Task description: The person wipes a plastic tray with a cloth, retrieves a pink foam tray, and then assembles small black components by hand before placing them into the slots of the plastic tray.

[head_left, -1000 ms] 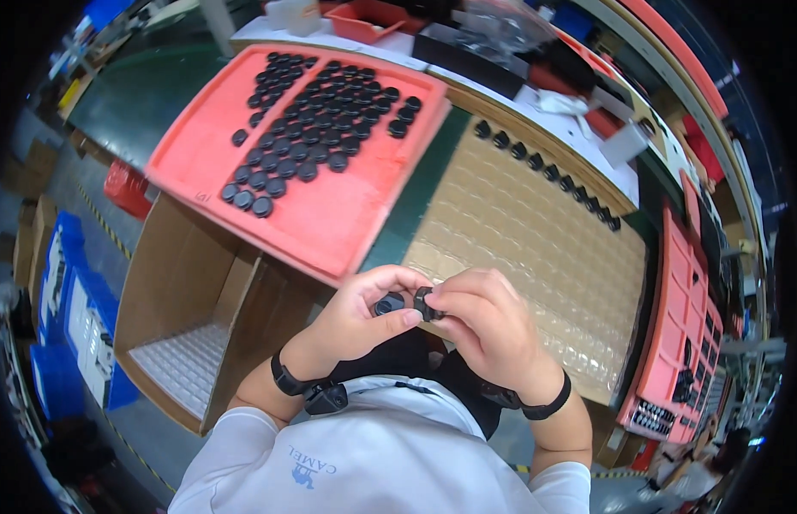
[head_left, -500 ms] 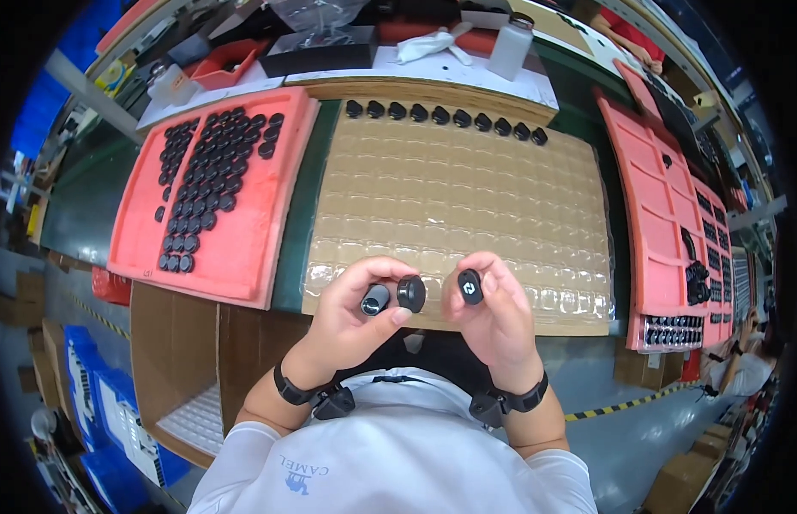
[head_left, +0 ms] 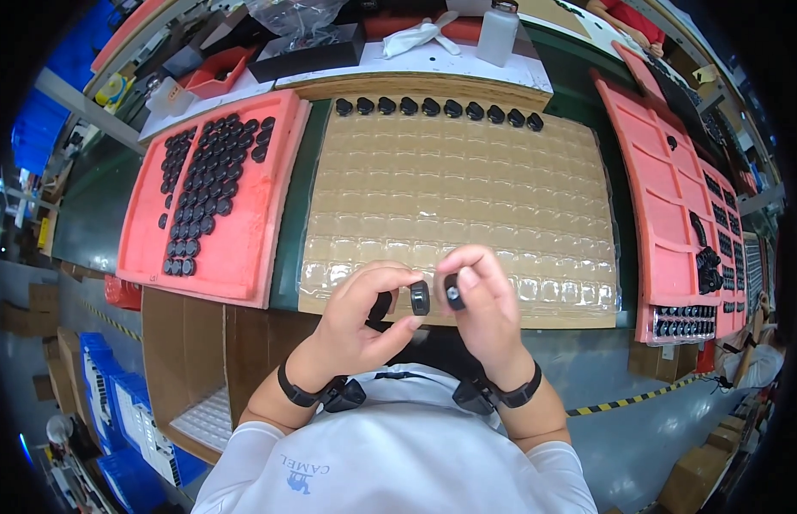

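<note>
Above the near edge of the clear plastic tray (head_left: 450,193), my left hand (head_left: 343,330) pinches a round black cap-like part (head_left: 420,298) between thumb and fingertips. A second dark cylindrical piece (head_left: 380,307) is tucked in the same hand, partly hidden by the fingers. My right hand (head_left: 491,313) is closed on a small black oval piece (head_left: 454,293) with a light mark on its face. The two held parts face each other, a small gap apart. Along the tray's far edge stands a row of black parts (head_left: 430,106).
To the left, a pink foam tray (head_left: 253,206) carries many black parts. More pink trays (head_left: 656,201) with black pieces stand on the right. Behind are a black box (head_left: 308,56), a white bottle (head_left: 498,36) and a white glove (head_left: 411,40). An open carton (head_left: 184,351) sits lower left.
My right hand has moved left, bringing its oval piece nearer the left hand's part. The round part in my left hand has turned and shifted slightly right. The whole view has shifted a little.
</note>
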Motion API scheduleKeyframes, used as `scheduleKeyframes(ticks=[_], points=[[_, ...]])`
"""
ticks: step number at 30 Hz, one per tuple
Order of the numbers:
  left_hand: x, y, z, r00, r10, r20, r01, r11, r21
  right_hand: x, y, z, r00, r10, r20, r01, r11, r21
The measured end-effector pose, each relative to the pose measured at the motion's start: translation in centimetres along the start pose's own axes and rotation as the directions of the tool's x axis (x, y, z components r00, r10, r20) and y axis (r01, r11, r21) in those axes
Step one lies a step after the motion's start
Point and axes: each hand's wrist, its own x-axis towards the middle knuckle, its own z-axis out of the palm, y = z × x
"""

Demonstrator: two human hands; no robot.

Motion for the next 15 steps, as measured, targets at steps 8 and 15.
scheduleKeyframes(ticks=[8,15], points=[[0.0,-0.2,-0.5,0.997,0.071,0.014,-0.071,0.997,0.02,0.4,-0.4,1.8,0.995,-0.053,-0.081,0.052,0.998,-0.021],[0.0,0.0,-1.0,0.997,0.067,0.041,-0.067,0.998,0.005,0.2,-0.4,2.3,1.0,-0.007,-0.031,0.005,0.998,-0.068]])
